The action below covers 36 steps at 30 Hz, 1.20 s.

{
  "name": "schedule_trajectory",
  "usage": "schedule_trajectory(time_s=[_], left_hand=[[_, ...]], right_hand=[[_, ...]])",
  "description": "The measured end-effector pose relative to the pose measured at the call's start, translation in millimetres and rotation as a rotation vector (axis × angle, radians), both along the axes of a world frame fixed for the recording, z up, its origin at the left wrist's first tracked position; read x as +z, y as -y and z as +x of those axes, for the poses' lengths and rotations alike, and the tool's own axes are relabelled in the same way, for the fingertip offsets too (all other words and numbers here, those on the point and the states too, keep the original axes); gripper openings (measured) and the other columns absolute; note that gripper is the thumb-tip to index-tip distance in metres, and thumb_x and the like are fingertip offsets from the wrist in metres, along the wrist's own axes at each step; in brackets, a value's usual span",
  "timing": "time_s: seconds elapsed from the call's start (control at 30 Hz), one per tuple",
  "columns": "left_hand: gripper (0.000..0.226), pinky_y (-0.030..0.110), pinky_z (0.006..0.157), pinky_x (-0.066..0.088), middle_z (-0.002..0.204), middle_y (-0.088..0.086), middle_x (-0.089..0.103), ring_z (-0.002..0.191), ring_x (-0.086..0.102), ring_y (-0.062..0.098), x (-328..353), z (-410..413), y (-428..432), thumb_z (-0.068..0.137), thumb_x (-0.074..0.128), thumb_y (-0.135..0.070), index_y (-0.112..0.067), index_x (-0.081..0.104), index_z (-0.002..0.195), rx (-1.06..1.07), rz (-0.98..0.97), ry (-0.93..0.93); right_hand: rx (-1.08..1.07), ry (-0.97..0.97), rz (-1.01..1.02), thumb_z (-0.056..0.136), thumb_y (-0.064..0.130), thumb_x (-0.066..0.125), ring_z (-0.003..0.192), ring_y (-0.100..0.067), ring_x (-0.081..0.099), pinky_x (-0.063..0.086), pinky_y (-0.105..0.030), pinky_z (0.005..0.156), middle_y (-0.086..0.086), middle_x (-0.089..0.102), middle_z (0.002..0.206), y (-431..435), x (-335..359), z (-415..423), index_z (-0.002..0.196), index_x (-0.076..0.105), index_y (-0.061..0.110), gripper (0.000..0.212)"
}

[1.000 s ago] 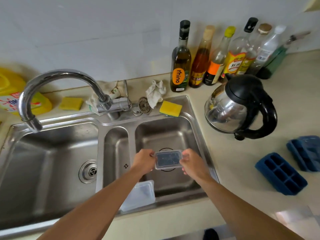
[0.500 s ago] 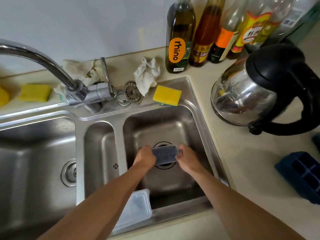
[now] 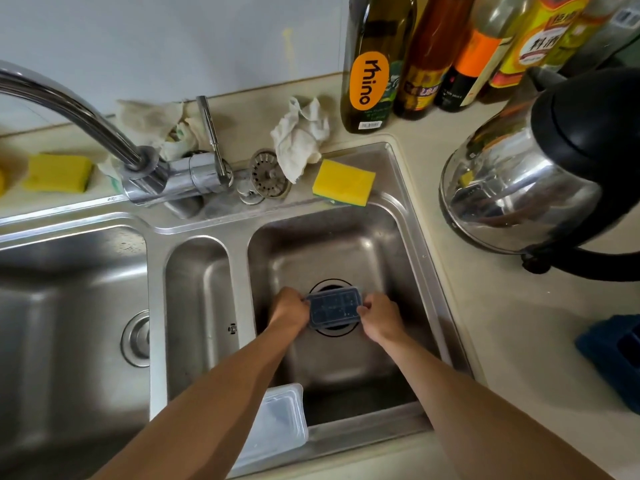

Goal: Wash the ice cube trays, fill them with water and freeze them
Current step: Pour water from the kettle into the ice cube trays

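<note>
A small dark blue ice cube tray with a clear lid (image 3: 333,308) is low inside the right sink basin (image 3: 349,251), over the round drain. My left hand (image 3: 290,309) grips its left end and my right hand (image 3: 380,317) grips its right end, fingers curled round the edges. A clear plastic lid (image 3: 277,424) leans on the sink's front rim, partly under my left forearm. A blue ice cube tray (image 3: 614,358) lies on the counter at the right edge, cut off by the frame.
The chrome faucet (image 3: 104,133) arches left over the large left basin (image 3: 69,306). A yellow sponge (image 3: 344,181), rags (image 3: 301,136) and a strainer (image 3: 270,173) sit on the sink's back ledge. Several bottles (image 3: 377,60) and a steel kettle (image 3: 540,168) crowd the right counter.
Both hands have lowered the lidded tray deeper into the right basin, down over the drain. The view has moved closer to the sink.
</note>
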<state>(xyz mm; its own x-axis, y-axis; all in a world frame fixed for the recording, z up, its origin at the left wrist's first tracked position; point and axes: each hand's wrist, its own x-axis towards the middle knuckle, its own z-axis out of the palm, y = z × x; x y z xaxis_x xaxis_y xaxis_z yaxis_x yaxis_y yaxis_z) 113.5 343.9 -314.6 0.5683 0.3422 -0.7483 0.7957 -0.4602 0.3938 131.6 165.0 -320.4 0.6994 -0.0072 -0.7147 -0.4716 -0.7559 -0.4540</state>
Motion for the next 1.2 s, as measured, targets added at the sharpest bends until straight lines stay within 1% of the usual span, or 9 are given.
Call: schedule_trajectory(time_s=[0.13, 0.27, 0.37, 0.53, 0.63, 0.77, 0.9, 1.07, 1.2], left_hand=[[0.015, 0.029, 0.050, 0.050, 0.085, 0.014, 0.066, 0.070, 0.066, 0.027, -4.1, 3.0, 0.6, 0.101, 0.053, -0.012, -0.005, 0.063, 0.092, 0.029, -0.009, -0.014], [0.016, 0.033, 0.053, 0.053, 0.099, 0.019, 0.066, 0.086, 0.069, 0.037, -7.9, 3.8, 3.3, 0.102, 0.051, -0.014, -0.004, 0.062, 0.105, 0.047, -0.031, -0.019], [0.016, 0.023, 0.049, 0.045, 0.099, 0.015, 0.063, 0.076, 0.063, 0.025, -8.6, -0.4, 7.6, 0.103, 0.047, -0.015, -0.006, 0.061, 0.101, 0.126, -0.038, -0.006], [0.017, 0.027, 0.046, 0.044, 0.102, 0.020, 0.063, 0.079, 0.061, 0.030, 6.4, -3.2, 6.2, 0.103, 0.049, -0.015, -0.002, 0.060, 0.104, 0.081, -0.045, 0.004], [0.031, 0.026, 0.048, 0.043, 0.102, 0.020, 0.068, 0.070, 0.059, 0.020, 25.5, -4.0, 2.1, 0.103, 0.053, -0.031, -0.002, 0.064, 0.107, 0.028, -0.039, 0.056], [0.051, 0.036, 0.075, 0.058, 0.104, 0.009, 0.069, 0.091, 0.069, 0.028, 65.4, -4.4, -3.6, 0.095, 0.054, -0.060, -0.013, 0.068, 0.110, 0.215, -0.096, 0.189], [0.050, 0.045, 0.062, 0.064, 0.100, 0.009, 0.064, 0.084, 0.071, 0.028, 115.9, -5.3, 11.5, 0.090, 0.049, -0.073, -0.024, 0.060, 0.091, 0.314, -0.231, 0.249], [0.059, 0.035, 0.062, 0.058, 0.078, 0.007, 0.066, 0.071, 0.064, 0.020, 180.6, -1.1, 25.2, 0.096, 0.045, -0.065, -0.017, 0.061, 0.066, 0.191, -0.046, 0.347], [0.047, 0.020, 0.032, 0.044, 0.078, 0.009, 0.066, 0.061, 0.066, 0.020, 233.2, 7.3, 34.4, 0.097, 0.053, -0.052, -0.017, 0.067, 0.068, 0.144, -0.007, 0.393]], right_hand=[[-0.043, -0.052, 0.025, 0.104, 0.014, 0.056, 0.093, -0.030, 0.071, 0.062, -0.042, 0.080, -0.014, 0.069, 0.099, -2.2, 0.5, 3.2, 0.101, 0.065, 0.008, 0.011], [-0.049, -0.068, 0.041, 0.104, 0.012, 0.056, 0.094, -0.030, 0.072, 0.063, -0.040, 0.077, -0.016, 0.070, 0.100, -3.1, 0.7, 6.0, 0.093, 0.063, 0.011, 0.012], [-0.052, -0.073, 0.046, 0.104, 0.013, 0.056, 0.090, -0.029, 0.072, 0.065, -0.041, 0.074, -0.015, 0.070, 0.098, -2.9, 0.7, 5.2, 0.086, 0.060, 0.015, 0.019], [-0.080, -0.093, 0.038, 0.104, 0.013, 0.054, 0.094, -0.034, 0.072, 0.064, -0.048, 0.078, -0.018, 0.070, 0.102, -5.3, 17.1, 0.1, 0.102, 0.067, 0.008, 0.014], [-0.055, -0.059, 0.079, 0.105, 0.015, 0.054, 0.080, -0.024, 0.074, 0.065, -0.036, 0.067, -0.013, 0.072, 0.093, -4.3, 39.7, -8.8, 0.104, 0.067, 0.010, 0.014], [-0.101, 0.026, 0.190, 0.105, 0.018, 0.056, 0.058, -0.014, 0.069, 0.057, -0.023, 0.052, -0.011, 0.074, 0.082, 5.8, 87.4, -18.5, 0.099, 0.064, 0.012, 0.011], [-0.070, 0.085, 0.280, 0.104, 0.014, 0.055, 0.053, -0.014, 0.068, 0.056, -0.024, 0.050, -0.012, 0.075, 0.078, 12.5, 141.9, -28.4, 0.097, 0.065, 0.012, 0.012], [0.016, 0.129, 0.312, 0.104, 0.027, 0.054, 0.049, -0.018, 0.066, 0.056, -0.032, 0.046, -0.010, 0.074, 0.074, 26.6, 210.2, -23.1, 0.090, 0.063, 0.011, 0.023], [0.071, 0.360, 0.200, 0.094, 0.056, 0.054, 0.071, -0.028, 0.070, 0.062, -0.049, 0.073, -0.008, 0.068, 0.076, 37.9, 269.2, -1.7, 0.088, 0.063, 0.011, 0.047]])
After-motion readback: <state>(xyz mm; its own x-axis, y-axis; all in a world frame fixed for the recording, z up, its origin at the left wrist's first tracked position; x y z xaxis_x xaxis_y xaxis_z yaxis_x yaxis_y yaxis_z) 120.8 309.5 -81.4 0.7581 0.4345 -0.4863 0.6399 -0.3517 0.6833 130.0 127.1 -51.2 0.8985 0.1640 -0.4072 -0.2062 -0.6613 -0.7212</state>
